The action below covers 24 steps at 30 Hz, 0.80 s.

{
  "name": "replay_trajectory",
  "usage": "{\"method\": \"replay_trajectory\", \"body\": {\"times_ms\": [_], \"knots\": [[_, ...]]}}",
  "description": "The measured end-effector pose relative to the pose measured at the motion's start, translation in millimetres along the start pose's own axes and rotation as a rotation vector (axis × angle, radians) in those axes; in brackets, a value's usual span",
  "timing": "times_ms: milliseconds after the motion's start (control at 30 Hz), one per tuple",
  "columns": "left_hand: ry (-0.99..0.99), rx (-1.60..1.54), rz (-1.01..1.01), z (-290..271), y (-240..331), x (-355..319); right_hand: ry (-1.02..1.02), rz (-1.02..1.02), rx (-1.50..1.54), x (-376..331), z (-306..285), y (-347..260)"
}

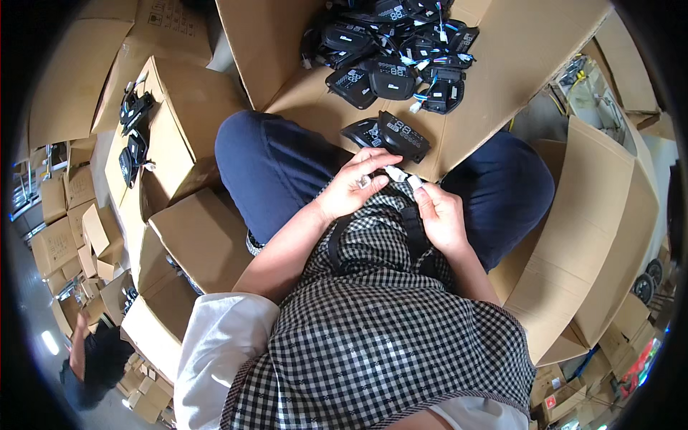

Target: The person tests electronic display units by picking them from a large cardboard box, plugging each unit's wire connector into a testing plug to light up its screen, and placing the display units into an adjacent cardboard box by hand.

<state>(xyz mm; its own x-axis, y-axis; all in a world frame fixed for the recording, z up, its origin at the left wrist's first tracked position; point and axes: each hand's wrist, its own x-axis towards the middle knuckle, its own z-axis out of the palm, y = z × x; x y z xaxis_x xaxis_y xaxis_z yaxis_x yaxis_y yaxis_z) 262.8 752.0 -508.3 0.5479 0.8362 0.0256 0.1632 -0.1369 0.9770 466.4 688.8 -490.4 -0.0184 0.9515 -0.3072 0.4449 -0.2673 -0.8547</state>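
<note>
Above my lap, my left hand pinches a white wire connector between thumb and fingers. Close beside it, my right hand grips a second white connector at its fingertips. The two connectors lie end to end; I cannot tell whether they are joined. Just beyond my fingers, a black display unit rests on the cardboard, overlapping another black display unit on its left. Any wires running from the connectors are mostly hidden by my hands.
Ahead, an open cardboard box holds a pile of black display units with white plugs. More units lie on a carton at the left. Another open carton stands by my right knee. A person is at the lower left.
</note>
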Motion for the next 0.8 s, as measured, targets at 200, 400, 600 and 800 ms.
{"method": "replay_trajectory", "body": {"times_ms": [200,400,600,800], "knots": [[0.087,0.105,-0.062,10,-12,-6,-0.089,0.148,0.351,1,12,12],[0.191,0.300,-0.013,17,-12,-14,-0.247,0.529,0.929,8,11,-7],[0.095,0.360,0.059,15,-12,-20,-0.520,0.697,1.089,18,8,16],[-0.180,0.642,-0.242,15,-2,-24,-0.478,0.213,0.179,21,30,22]]}}
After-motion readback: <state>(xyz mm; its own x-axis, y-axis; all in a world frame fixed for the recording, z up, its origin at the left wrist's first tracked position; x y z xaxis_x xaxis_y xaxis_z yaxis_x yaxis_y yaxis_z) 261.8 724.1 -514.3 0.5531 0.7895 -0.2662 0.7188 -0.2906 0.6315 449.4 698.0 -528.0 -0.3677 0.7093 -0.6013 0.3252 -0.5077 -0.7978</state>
